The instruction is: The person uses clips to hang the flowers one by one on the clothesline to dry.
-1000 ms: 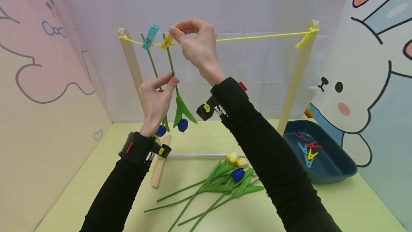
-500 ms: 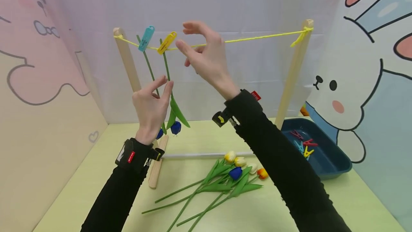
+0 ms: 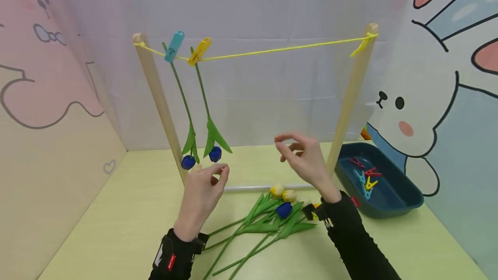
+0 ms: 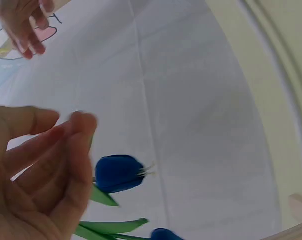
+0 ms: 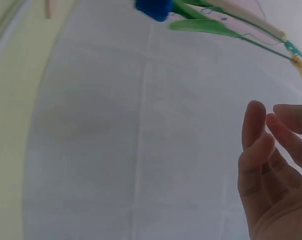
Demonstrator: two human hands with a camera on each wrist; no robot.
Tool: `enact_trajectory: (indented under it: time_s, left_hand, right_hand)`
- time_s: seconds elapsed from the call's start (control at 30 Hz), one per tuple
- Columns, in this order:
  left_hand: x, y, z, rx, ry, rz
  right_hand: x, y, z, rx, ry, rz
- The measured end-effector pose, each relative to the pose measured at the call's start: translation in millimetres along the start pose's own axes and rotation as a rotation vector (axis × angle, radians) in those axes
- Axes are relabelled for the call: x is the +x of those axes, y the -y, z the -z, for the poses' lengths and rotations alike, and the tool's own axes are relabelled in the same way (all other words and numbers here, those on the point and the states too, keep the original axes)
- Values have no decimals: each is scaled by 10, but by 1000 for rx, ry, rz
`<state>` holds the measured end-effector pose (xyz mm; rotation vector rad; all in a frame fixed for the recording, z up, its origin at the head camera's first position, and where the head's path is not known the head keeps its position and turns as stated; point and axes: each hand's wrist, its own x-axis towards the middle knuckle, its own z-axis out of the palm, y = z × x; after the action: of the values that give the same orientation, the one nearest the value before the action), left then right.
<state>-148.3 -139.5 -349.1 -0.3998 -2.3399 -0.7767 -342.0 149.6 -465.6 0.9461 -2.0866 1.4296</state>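
Two blue tulips hang head down from a yellow string [image 3: 288, 49]. A light blue clothespin [image 3: 174, 46] clips the left tulip [image 3: 188, 162], and a yellow clothespin [image 3: 199, 51] clips the right tulip [image 3: 215, 154]. My left hand [image 3: 203, 195] is just below the hanging blooms, fingers loosely bent and holding nothing. In the left wrist view a blue bloom [image 4: 119, 173] shows beyond the fingers. My right hand [image 3: 305, 159] is in the air between the posts, fingers loosely curled, with nothing in it. Below the hands, several tulips [image 3: 268, 228] with blue and pale yellow blooms lie on the table.
The string runs between a left wooden post [image 3: 157, 98] and a right wooden post [image 3: 352, 98]. A dark blue basin [image 3: 404, 202] at the right holds several clothespins [image 3: 367, 180]. A pale rod [image 3: 253, 188] lies low between the posts.
My right hand has let go of the yellow clothespin and moved down and right. My left hand has released the tulip's stem and dropped lower. The second tulip now hangs by its clothespin.
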Motion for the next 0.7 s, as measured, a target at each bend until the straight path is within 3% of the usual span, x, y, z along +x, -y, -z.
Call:
enact_trajectory:
  time_s: [0.03,0.1,0.2,0.27,0.4,0.53,0.7]
  left_hand:
    - [-63,19,-45,0,92,55]
    - [-166,78,-144,16,272,149]
    - [-271,172,-276,39,504,216]
    - [-320,220,-336,33,614,254]
    - [-377,264,-381,62,762,328]
    - [-397,283,-420,128,817,331]
    - [-424,272,-481,155,856,288]
  right_hand:
    - [-142,-66,9,-23,6,-28]
    - [-255,503,106,-90,47,-125]
    - [-303,1345,268,-166,99,-250]
    - [-320,1661,329,-187,106,-303]
    - [-432,1533,375,-241,41,-284]
    - [-471,1471,443,-257,-22,-277]
    - [-493,1442,499,-254,-11,-296]
